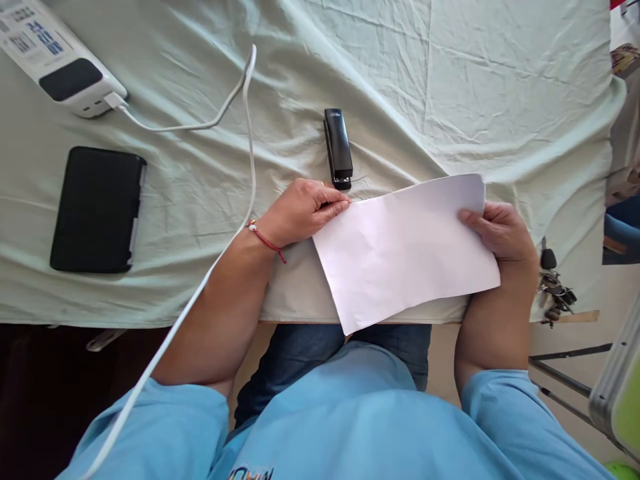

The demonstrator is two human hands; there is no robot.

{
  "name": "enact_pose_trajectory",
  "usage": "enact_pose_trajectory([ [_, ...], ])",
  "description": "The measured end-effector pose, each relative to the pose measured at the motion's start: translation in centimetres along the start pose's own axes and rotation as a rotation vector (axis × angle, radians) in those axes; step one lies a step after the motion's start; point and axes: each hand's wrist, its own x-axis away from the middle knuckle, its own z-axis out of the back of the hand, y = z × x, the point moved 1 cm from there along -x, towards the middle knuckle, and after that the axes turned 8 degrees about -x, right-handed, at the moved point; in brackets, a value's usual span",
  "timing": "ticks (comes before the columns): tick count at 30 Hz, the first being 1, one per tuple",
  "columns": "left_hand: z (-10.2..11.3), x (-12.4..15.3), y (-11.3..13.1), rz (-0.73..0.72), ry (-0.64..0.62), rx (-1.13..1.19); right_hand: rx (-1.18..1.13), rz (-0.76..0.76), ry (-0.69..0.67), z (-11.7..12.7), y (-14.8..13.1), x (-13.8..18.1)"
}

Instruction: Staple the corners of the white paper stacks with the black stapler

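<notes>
A white sheet of paper (407, 250) lies tilted at the near edge of the table, one corner hanging over the edge. My left hand (300, 212) pinches its upper left corner, fingers closed on the paper. My right hand (500, 232) grips the right edge, thumb on top. A black stapler (338, 148) lies on the cloth just beyond my left fingertips, not touched.
A pale green cloth (400, 80) covers the table. A black flat case (97, 209) lies at left. A white power bank (55, 57) sits at the far left corner, its white cable (249, 133) running back towards me. Keys (553, 288) hang at the right edge.
</notes>
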Motion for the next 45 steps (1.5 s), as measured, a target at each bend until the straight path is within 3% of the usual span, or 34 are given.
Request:
enact_pose_trajectory([
  [6,-0.4,0.1,-0.1,0.092,0.079,0.087,-0.046,0.201,0.146,0.0,-0.1,-0.4],
  [13,-1.1,-0.1,-1.4,0.297,0.267,0.265,-0.065,0.198,0.192,0.4,0.2,-1.2],
  [22,-2.0,0.0,-3.2,0.338,0.392,0.219,-0.062,0.197,0.219,0.6,0.3,-1.6],
  [29,-2.4,0.1,-2.1,0.239,0.451,0.174,-0.089,0.186,0.247,0.7,0.3,-1.9],
  [36,-2.2,0.0,-1.7,0.166,0.505,0.008,-0.063,0.191,0.241,0.9,0.6,-2.1],
  [40,-2.5,-0.2,-0.9,0.247,0.464,-0.102,-0.075,0.173,0.250,0.9,0.6,-2.1],
  [45,-3.3,-0.1,2.2,0.400,0.391,-0.463,-0.012,0.163,0.234,1.0,0.4,-2.1],
])
